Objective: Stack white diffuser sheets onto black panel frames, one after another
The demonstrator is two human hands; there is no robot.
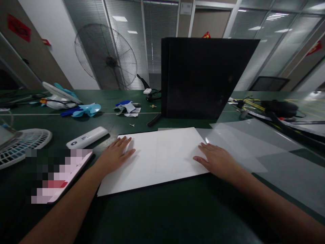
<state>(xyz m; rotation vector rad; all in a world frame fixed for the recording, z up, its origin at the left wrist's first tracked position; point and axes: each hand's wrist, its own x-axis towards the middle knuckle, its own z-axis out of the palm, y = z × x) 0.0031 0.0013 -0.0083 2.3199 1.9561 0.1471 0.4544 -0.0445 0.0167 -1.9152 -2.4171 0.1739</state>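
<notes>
A white sheet (144, 162) with a dark edge showing along its border lies flat on the green table (162, 217). My left hand (115, 154) rests on its left side, fingers spread and palm down. On the right side, my right hand (215, 159) lies flat with the thumb apart from the fingers. Neither hand grips anything. A faint rectangular outline shows in the middle of the white sheet. Translucent plastic sheets (256, 135) spread out to the right, overlapping one another near my right hand.
Behind the white sheet stands a large black panel (203, 78). To the left are a white oblong device (87, 137), a pixelated pink-edged item (68, 176) and a white fan grille (27, 144). Blue fan blades (87, 109) and paper scraps (129, 107) lie farther back; cables (251, 103) clutter the right.
</notes>
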